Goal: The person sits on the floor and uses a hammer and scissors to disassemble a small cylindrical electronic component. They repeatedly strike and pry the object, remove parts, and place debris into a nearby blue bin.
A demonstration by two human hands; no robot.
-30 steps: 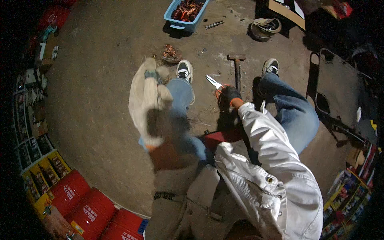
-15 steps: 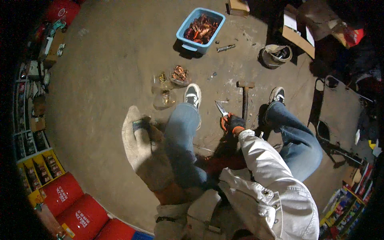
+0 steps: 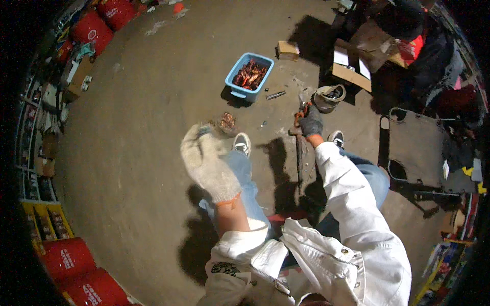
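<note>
My left hand (image 3: 210,166), in a cream knit glove with an orange cuff, is raised above my left leg. A bluish-grey patch shows at its fingers; blur and the glove hide whether anything is held. Just beyond it, a clear container of copper-coloured scraps (image 3: 228,122) stands on the floor. My right hand (image 3: 312,124), in a dark grey glove, is closed on orange-handled scissors (image 3: 302,109), their blades pointing away from me. It is beside a bucket (image 3: 328,100) with dark pieces inside. A hammer (image 3: 299,160) lies below that hand, its head toward the far side.
Ahead is a blue plastic tub (image 3: 244,95) heaped with copper-coloured scrap. Near it lie a metal rod (image 3: 276,95) and a small cardboard box (image 3: 288,50). An open carton (image 3: 352,76) and a folding chair (image 3: 416,148) stand at the right. Red containers (image 3: 69,258) line the left.
My right hand has moved away from me with the scissors, past the hammer to the bucket. My left hand has swung up and right over my leg. The view has tilted up.
</note>
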